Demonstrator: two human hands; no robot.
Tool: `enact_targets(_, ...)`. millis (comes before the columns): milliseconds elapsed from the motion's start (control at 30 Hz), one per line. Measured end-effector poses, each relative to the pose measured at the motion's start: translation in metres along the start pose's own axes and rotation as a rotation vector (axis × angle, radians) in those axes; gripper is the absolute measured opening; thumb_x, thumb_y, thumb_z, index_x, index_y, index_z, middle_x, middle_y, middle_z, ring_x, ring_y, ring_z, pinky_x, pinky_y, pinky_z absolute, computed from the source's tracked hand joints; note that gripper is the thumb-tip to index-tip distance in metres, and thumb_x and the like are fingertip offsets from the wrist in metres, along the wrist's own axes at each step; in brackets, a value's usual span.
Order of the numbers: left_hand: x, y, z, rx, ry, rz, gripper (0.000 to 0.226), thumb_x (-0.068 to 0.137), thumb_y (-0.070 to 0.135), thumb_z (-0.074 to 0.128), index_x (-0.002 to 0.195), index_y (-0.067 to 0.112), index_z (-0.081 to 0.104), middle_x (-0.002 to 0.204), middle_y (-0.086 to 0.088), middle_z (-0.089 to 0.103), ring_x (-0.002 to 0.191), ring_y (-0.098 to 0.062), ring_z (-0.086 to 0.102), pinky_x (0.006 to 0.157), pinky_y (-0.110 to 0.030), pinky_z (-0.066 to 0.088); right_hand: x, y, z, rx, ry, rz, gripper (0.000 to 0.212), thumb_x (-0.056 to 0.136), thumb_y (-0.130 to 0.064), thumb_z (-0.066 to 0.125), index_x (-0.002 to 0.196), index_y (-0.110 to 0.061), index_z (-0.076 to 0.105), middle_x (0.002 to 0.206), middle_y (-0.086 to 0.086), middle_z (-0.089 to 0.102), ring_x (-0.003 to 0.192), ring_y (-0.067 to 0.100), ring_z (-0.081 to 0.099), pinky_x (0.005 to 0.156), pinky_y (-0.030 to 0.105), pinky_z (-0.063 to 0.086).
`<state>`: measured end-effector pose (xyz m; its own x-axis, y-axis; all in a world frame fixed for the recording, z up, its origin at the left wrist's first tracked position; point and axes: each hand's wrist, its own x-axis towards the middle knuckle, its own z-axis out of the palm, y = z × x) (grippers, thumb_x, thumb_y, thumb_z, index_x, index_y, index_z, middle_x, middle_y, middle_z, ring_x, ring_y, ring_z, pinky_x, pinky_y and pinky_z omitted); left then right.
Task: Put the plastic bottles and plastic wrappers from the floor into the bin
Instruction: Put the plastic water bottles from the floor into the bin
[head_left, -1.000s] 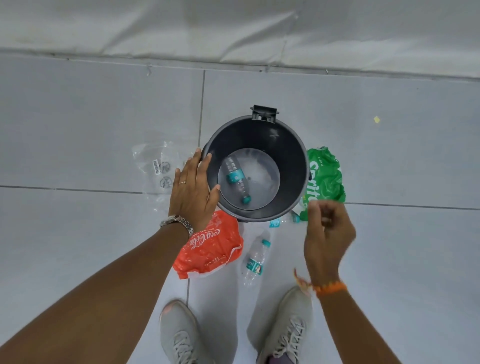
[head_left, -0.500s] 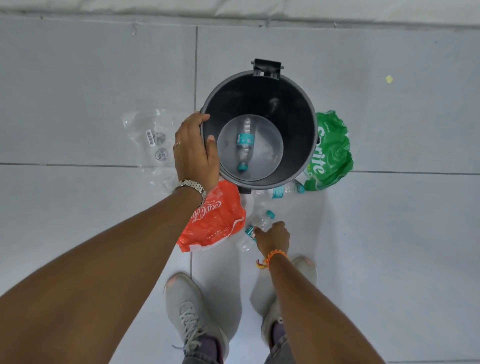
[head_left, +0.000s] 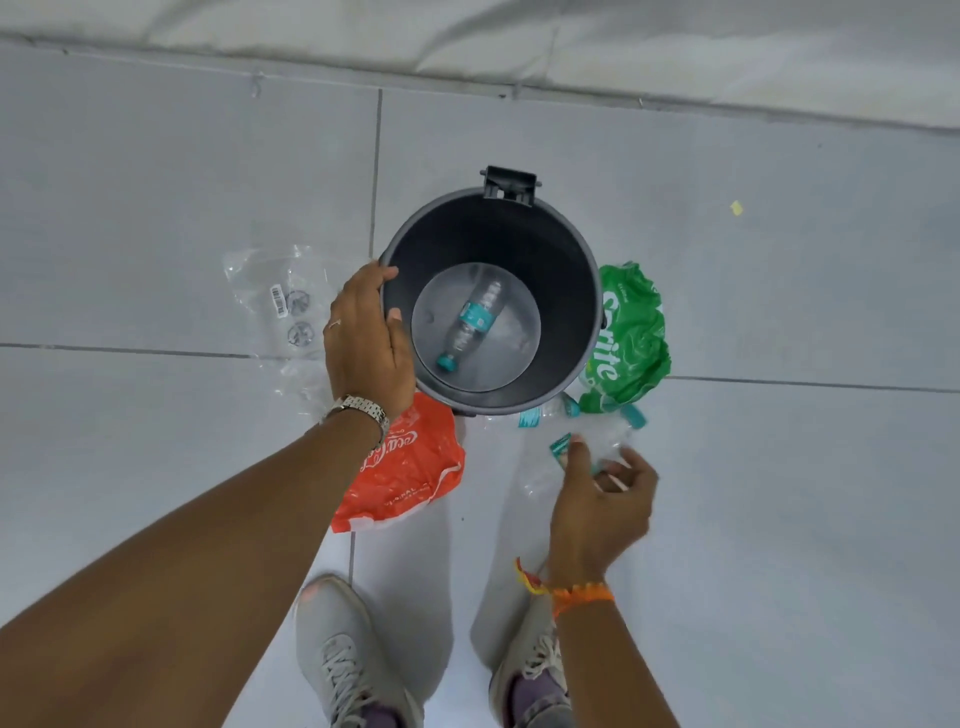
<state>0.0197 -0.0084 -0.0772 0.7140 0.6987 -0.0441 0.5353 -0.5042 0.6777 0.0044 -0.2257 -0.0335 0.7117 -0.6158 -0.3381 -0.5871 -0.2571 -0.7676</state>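
Observation:
A dark grey round bin stands on the tiled floor with one clear bottle lying in its bottom. My left hand grips the bin's left rim. My right hand holds a clear plastic bottle with a teal label and cap, lifted just below the bin's near edge. Another bottle lies against the bin's base. A red wrapper, a green Sprite wrapper and a clear wrapper lie around the bin.
My two grey shoes stand on the pale tiles at the bottom of the view. A wall base runs along the top. A small yellow scrap lies to the bin's right.
My right hand reached down to the bottle on the floor by the red wrapper, closed on it, and has raised it toward the bin. My left hand moved onto the rim and grips it.

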Motion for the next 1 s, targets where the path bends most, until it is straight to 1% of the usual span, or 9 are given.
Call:
enact_targets(133,0.000,0.003,-0.002,0.002,-0.016,-0.014,0.038,0.098,0.012,0.047,0.136,0.019,0.050,0.142,-0.003,0.055,0.131,-0.026,0.051,0.105,-0.052,0.047,-0.021,-0.081,0.003,0.209,-0.161,-0.165,0.042,0.078,-0.015,0.086,0.113,-0.015,0.063,0.092,-0.002,0.063,0.078,0.011,0.062,0.067,0.019,0.057)
enact_targets(300,0.001,0.001,-0.004,0.016,-0.023,0.016,0.042,0.095,0.010,0.044,0.136,0.019,0.049,0.142,-0.003,0.054,0.130,-0.026,0.051,0.103,-0.053,0.047,-0.019,-0.108,0.094,-0.066,-0.504,-0.282,0.039,0.076,-0.024,0.086,0.108,-0.016,0.064,0.084,-0.008,0.060,0.070,0.002,0.057,0.064,0.008,0.046)
enact_targets(467,0.000,0.002,-0.001,0.002,0.000,0.004,0.043,0.094,0.006,0.046,0.135,0.015,0.052,0.142,-0.004,0.055,0.129,-0.027,0.052,0.103,-0.052,0.047,-0.003,-0.086,0.170,-0.349,-0.612,-0.139,0.051,0.078,-0.034,0.081,0.118,-0.008,0.062,0.110,0.011,0.069,0.100,0.028,0.067,0.080,0.029,0.050)
enact_targets(533,0.000,0.002,-0.001,0.000,0.004,0.006,0.042,0.094,0.007,0.046,0.135,0.016,0.052,0.141,-0.004,0.056,0.128,-0.027,0.053,0.102,-0.054,0.048,0.000,-0.080,0.173,-0.358,-0.631,-0.082,0.042,0.081,-0.032,0.079,0.111,-0.008,0.062,0.105,0.012,0.069,0.096,0.031,0.067,0.077,0.030,0.050)
enact_targets(600,0.000,0.002,-0.001,-0.003,0.001,0.014,0.042,0.094,0.008,0.045,0.135,0.016,0.051,0.140,-0.005,0.056,0.127,-0.028,0.054,0.101,-0.054,0.049,0.003,-0.085,0.162,-0.279,-0.554,-0.106,0.031,0.082,-0.026,0.079,0.105,-0.010,0.065,0.097,0.007,0.068,0.087,0.025,0.067,0.075,0.030,0.052)
enact_targets(700,0.001,0.000,0.000,0.004,0.000,0.018,0.039,0.097,0.013,0.046,0.135,0.017,0.051,0.140,-0.006,0.057,0.126,-0.028,0.055,0.102,-0.053,0.050,0.009,-0.097,0.125,0.038,-0.274,-0.327,0.016,0.080,-0.002,0.069,0.095,-0.008,0.072,0.090,0.008,0.071,0.076,0.015,0.064,0.072,0.026,0.052)
enact_targets(833,0.001,-0.003,0.001,0.000,0.004,0.021,0.038,0.097,0.009,0.048,0.135,0.018,0.050,0.140,-0.004,0.056,0.127,-0.026,0.055,0.103,-0.052,0.050,0.034,-0.071,0.063,0.293,0.099,-0.473,0.017,0.077,0.014,0.055,0.084,0.003,0.066,0.082,0.012,0.064,0.072,0.014,0.057,0.068,0.024,0.050)
enact_targets(900,0.001,-0.003,0.002,0.001,0.007,0.020,0.037,0.098,0.012,0.048,0.135,0.018,0.051,0.141,-0.004,0.056,0.128,-0.027,0.055,0.103,-0.052,0.050,0.049,-0.036,0.047,0.227,0.145,-0.397,0.019,0.077,0.011,0.055,0.086,-0.001,0.067,0.083,0.012,0.064,0.073,0.016,0.058,0.066,0.025,0.049)
enact_targets(1000,0.003,-0.006,0.004,0.003,0.014,0.025,0.037,0.099,0.016,0.047,0.135,0.020,0.050,0.142,-0.003,0.056,0.128,-0.025,0.055,0.104,-0.050,0.050,0.060,0.017,0.046,-0.008,-0.005,-0.354,0.023,0.077,0.010,0.057,0.088,-0.008,0.067,0.088,0.011,0.065,0.080,0.023,0.062,0.072,0.027,0.052)
